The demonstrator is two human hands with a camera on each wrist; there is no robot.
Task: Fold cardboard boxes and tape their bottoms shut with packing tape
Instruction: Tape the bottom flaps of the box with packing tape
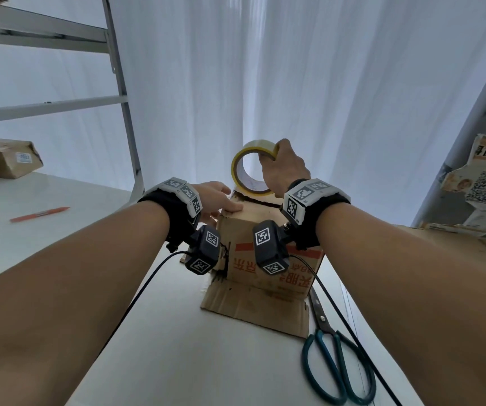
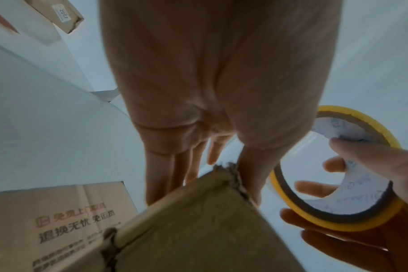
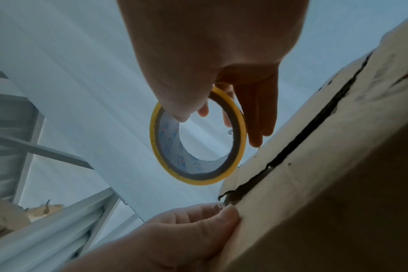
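Observation:
A worn cardboard box [image 1: 265, 276] stands on the white table with its folded flaps facing up. A dark seam [image 3: 303, 132] runs between the flaps. My left hand [image 1: 221, 197] holds the box's top left corner, thumb on top and fingers down the side face [image 2: 165, 174]. At the thumb tip a glint of clear tape [image 3: 216, 205] shows by the seam's end. My right hand [image 1: 285, 168] grips a yellow-edged roll of packing tape [image 1: 237, 171] upright over the box's far edge, fingers through its core [image 2: 314, 189].
Teal-handled scissors [image 1: 332, 361] lie on the table right of the box. A red pen [image 1: 39, 213] lies far left. A metal rack [image 1: 124, 92] holds another box [image 1: 7, 158]. Flat cardboard [image 1: 470, 253] lies at the right. White curtains hang behind.

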